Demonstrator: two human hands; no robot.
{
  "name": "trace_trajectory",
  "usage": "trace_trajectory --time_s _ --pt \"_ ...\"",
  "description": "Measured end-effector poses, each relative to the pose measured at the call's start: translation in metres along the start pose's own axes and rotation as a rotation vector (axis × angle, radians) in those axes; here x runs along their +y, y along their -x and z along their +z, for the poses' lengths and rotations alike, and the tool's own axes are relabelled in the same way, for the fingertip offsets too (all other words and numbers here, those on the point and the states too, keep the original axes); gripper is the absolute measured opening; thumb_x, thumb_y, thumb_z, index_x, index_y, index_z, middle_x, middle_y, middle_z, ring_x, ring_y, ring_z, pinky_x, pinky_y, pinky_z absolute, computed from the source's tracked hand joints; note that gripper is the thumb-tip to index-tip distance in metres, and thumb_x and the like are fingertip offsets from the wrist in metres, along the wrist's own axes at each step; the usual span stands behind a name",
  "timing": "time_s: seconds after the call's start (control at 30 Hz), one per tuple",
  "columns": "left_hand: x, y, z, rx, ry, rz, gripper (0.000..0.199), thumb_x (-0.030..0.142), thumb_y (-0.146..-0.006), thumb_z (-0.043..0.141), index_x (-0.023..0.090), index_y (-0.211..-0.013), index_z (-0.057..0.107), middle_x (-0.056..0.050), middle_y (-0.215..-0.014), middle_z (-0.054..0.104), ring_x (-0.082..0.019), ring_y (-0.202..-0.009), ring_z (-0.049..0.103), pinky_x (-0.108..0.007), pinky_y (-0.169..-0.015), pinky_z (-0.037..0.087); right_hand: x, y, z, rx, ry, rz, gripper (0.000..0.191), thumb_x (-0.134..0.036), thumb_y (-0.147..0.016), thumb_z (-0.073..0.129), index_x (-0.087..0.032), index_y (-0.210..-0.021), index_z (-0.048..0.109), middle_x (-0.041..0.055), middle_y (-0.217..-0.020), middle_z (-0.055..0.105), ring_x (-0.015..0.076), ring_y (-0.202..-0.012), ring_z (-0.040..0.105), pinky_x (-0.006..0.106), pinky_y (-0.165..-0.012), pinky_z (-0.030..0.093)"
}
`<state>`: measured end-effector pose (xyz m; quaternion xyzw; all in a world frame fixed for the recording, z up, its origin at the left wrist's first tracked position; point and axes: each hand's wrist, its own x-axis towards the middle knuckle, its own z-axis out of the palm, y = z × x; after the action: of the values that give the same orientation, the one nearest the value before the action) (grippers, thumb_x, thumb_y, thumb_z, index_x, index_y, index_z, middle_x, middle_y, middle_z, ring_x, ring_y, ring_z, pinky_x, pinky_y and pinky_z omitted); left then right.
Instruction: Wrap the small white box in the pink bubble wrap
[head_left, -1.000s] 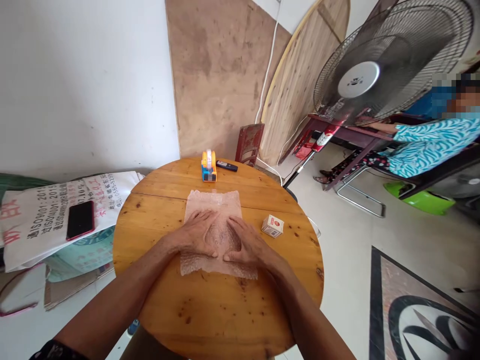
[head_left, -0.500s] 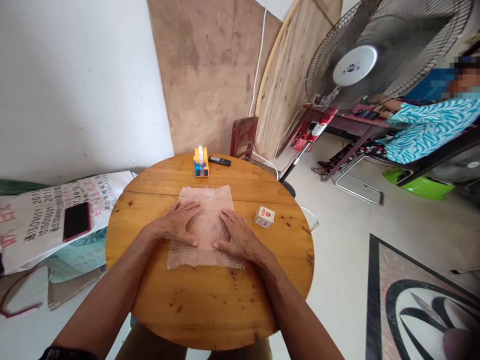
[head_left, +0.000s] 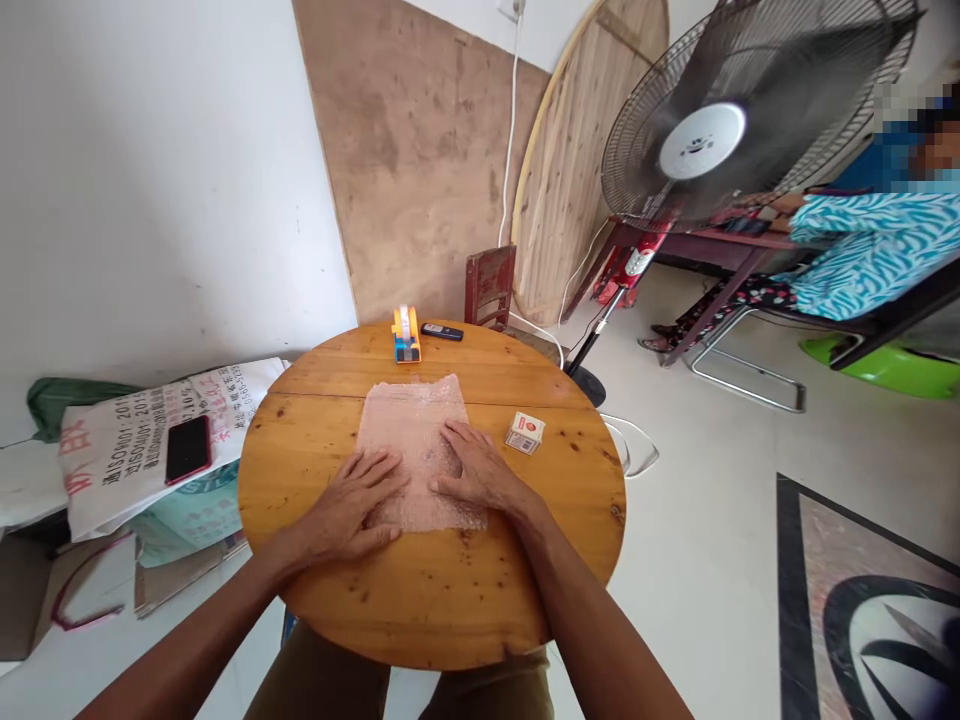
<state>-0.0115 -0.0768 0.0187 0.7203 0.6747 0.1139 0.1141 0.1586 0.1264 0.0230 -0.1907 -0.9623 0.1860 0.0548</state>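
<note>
A sheet of pinkish bubble wrap (head_left: 412, 420) lies flat on the round wooden table (head_left: 420, 610). My left hand (head_left: 356, 505) rests palm down over its lower left part, fingers extended and thumb near the bottom edge. On the right side of the sheet, my right hand (head_left: 480, 468) lies flat with its fingers spread. A small white box with red print (head_left: 526, 432) stands just beyond the right hand, touching neither hand. Toward the far edge sit an orange and blue tape dispenser (head_left: 406, 338) and, beside it, a small black device (head_left: 442, 331).
A standing fan (head_left: 701, 140) is at the back right, its cord on the floor. A person in a blue patterned top (head_left: 885, 250) sits beyond it at a desk. Left of the table, a phone (head_left: 187, 450) lies on printed sacks (head_left: 112, 470). A red chair (head_left: 490, 285) stands behind.
My left hand has slid down and toward the near left of the bubble wrap. The right hand stays in nearly the same place on it. The camera view has shifted slightly.
</note>
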Motion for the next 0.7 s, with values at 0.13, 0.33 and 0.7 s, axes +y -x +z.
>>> trace_trajectory --time_s 0.13,0.33,0.7 --pt "-0.01 0.003 0.011 0.099 0.019 0.008 0.066 0.053 -0.084 0.06 0.027 -0.143 0.047 -0.01 -0.157 0.031 -0.032 -0.146 0.025 -0.055 -0.119 0.013 0.003 -0.001 0.004 0.097 -0.021 -0.009 0.058 -0.042 -0.091 0.052 -0.012 -0.141 0.046 0.0175 -0.149 0.043 0.0269 -0.139 0.038 0.046 -0.115 0.028" --pt "-0.01 -0.002 0.008 0.116 0.09 -0.003 0.06 0.057 -0.084 0.059 0.028 -0.137 0.055 -0.011 -0.155 0.035 -0.033 -0.145 0.028 -0.056 -0.118 0.013 0.001 -0.003 0.012 0.181 0.086 -0.006 0.046 -0.025 -0.095 0.04 -0.01 -0.138 0.049 0.0157 -0.147 0.047 0.0235 -0.137 0.04 0.042 -0.114 0.029" --pt "-0.02 -0.006 0.008 0.192 0.262 -0.039 0.032 0.042 -0.088 0.055 0.027 -0.11 0.073 -0.008 -0.145 0.052 -0.028 -0.138 0.04 -0.052 -0.117 0.023 -0.001 -0.006 0.012 0.18 0.108 0.041 0.047 -0.016 -0.093 0.036 -0.01 -0.137 0.051 0.0146 -0.146 0.049 0.0226 -0.137 0.041 0.041 -0.113 0.03"
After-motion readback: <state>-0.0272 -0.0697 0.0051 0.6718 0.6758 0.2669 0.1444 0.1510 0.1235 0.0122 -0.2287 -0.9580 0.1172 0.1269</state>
